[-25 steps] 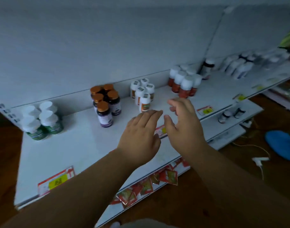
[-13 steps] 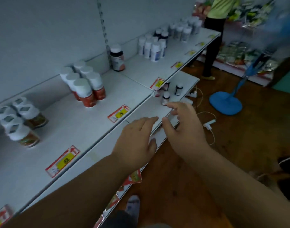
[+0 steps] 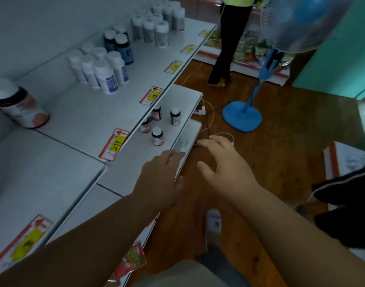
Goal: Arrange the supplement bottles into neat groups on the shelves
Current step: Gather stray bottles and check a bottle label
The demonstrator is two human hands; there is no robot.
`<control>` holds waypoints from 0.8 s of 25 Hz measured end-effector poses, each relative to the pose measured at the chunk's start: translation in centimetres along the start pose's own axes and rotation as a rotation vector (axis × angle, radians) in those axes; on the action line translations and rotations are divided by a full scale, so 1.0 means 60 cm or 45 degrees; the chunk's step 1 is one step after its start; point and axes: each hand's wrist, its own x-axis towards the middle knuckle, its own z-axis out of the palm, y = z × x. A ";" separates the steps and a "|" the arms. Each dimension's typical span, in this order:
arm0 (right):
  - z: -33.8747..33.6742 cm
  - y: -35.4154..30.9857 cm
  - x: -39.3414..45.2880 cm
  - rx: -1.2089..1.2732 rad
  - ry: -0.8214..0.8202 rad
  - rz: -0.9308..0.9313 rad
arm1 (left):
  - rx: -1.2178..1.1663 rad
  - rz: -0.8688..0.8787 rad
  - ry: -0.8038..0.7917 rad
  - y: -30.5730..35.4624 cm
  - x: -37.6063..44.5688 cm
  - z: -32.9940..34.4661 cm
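Both of your hands are empty and spread. Your left hand hovers palm-down over the front edge of the white lower shelf, fingers loosely extended; your right hand is out past that edge, over the brown wooden floor, fingers splayed with nothing between them.

The step in hand appears to be the approach to the four small dark bottles with white caps, which stand scattered on the lower shelf just ahead of your left fingertips. They sit apart from one another, not in a group (labels too blurred to sort by type).

On the white upper shelf, further left and beyond your reach line, the tall white bottles and the dark blue bottles with white caps already stand in tight clusters. One large dark-banded bottle stands alone, leaning.

Next move, in my judgement: carry both hands forward, close on the nearest small bottle, and draw the four together. Keep clear of the shelf edge; the outermost bottle stands near it.
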 end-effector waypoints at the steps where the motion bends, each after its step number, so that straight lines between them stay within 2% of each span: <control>1: 0.006 0.028 0.045 0.001 -0.058 -0.032 | -0.013 -0.066 0.005 -0.006 0.037 0.022; 5: 0.062 0.125 0.222 0.018 -0.241 -0.148 | -0.054 -0.365 0.056 -0.047 0.168 0.105; 9: 0.196 0.204 0.375 0.215 -0.335 -0.171 | -0.058 -0.558 0.093 -0.124 0.288 0.198; 15: 0.422 0.301 0.504 0.346 -0.350 -0.059 | -0.028 -0.756 0.000 -0.251 0.340 0.356; 17: 0.507 0.315 0.558 0.442 -0.343 -0.020 | 0.006 -0.760 0.050 -0.297 0.350 0.395; 20: 0.616 0.300 0.625 0.612 -0.454 -0.017 | 0.082 -0.755 0.125 -0.370 0.356 0.435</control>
